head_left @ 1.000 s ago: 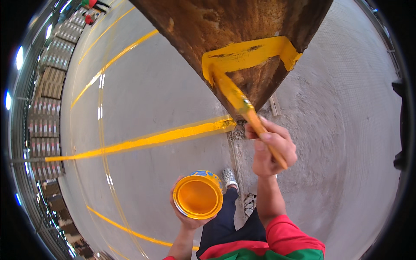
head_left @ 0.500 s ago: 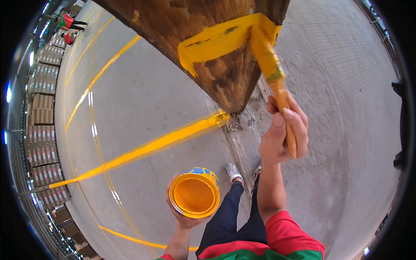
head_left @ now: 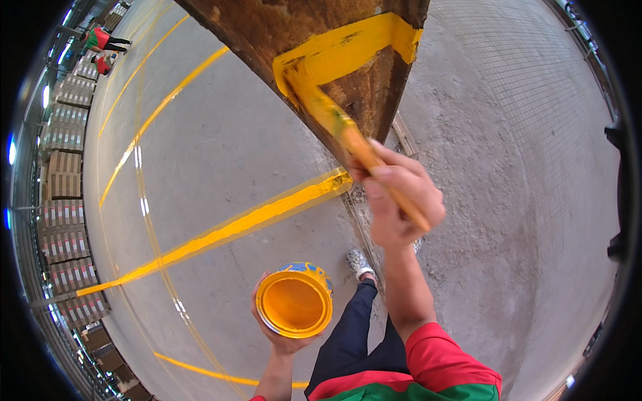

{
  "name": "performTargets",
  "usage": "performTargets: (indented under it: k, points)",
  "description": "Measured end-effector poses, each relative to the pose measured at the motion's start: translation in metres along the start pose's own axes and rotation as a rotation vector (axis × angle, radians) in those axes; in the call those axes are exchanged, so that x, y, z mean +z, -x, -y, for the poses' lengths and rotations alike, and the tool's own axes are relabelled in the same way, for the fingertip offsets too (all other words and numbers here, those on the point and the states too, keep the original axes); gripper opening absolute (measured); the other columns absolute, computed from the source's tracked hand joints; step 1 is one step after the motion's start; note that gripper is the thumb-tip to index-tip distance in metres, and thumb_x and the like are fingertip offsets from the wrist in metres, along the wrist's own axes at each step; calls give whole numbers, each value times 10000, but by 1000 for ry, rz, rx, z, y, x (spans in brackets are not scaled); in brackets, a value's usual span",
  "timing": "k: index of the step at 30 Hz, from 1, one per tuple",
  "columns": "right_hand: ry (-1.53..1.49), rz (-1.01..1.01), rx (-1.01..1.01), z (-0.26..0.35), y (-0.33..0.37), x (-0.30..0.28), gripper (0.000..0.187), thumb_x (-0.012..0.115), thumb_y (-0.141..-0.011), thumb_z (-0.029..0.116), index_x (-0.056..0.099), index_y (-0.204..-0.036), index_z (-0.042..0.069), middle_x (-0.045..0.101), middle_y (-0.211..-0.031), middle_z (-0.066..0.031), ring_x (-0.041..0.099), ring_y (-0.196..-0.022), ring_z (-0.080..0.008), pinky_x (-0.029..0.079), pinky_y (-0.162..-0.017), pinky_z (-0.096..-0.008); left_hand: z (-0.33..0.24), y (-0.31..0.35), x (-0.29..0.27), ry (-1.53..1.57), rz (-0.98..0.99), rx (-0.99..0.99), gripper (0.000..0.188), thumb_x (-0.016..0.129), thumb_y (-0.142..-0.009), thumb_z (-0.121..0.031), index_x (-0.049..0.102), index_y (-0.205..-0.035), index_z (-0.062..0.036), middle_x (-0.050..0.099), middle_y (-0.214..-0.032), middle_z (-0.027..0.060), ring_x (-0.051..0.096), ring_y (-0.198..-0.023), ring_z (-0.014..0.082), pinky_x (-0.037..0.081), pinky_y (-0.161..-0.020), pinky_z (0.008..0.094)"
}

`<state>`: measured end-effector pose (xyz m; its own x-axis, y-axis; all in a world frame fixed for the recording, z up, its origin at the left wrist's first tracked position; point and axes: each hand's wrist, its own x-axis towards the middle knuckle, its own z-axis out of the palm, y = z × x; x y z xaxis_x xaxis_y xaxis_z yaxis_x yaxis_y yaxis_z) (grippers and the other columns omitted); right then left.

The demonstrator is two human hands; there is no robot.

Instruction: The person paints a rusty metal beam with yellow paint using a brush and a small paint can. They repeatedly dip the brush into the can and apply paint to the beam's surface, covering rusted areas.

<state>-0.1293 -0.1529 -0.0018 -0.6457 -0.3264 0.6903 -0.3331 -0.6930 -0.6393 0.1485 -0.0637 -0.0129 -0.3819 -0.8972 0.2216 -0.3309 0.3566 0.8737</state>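
Note:
My right hand point(head_left: 405, 194) grips the wooden handle of a paintbrush point(head_left: 348, 136), its bristles and ferrule coated in yellow. The bristles press on the left part of a wet yellow band point(head_left: 348, 50) that runs across a rusty brown pillar point(head_left: 247, 27) and bends round its edges. Lower down, my left hand point(head_left: 271, 327) is wrapped round an open paint can point(head_left: 294, 304), tilted so its yellow paint shows. The can's rim is smeared yellow, with blue on its outer side. Some of the left fingers are hidden behind the can.
A yellow floor stripe point(head_left: 227, 232) runs left from the pillar's foot. Stacked pallets with boxes point(head_left: 65, 174) line the far left wall. Two people point(head_left: 100, 40) are at the upper left. My shoe point(head_left: 359, 262) is beside a floor groove.
My right hand has swept the paintbrush leftward along the yellow band, from its right end to its left part. The paint can has shifted slightly left.

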Motion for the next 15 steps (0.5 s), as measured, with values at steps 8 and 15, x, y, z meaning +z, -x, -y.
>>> performTargets:
  k: [8,15]
  points:
    - [171,5,-61,-14,-19,-16,125,650,-940,-13,658,-1062,-37,685,-1130,-294,743,-889,-336,637,-727,-376,-5,-5,-2,30,37,6,1316,994,-562,-314,151,-1535,-39,319,-1529,204,504,-1325,335,458,-1101,474]
    - [299,-202,-175,-8,-11,-14,140,675,-892,-55,684,-1032,-61,698,-1099,-287,756,-901,-311,634,-766,-346,-9,-6,-1,-3,49,16,1306,990,-564,-273,147,-1535,-41,320,-1530,202,504,-1325,336,457,-1102,473]
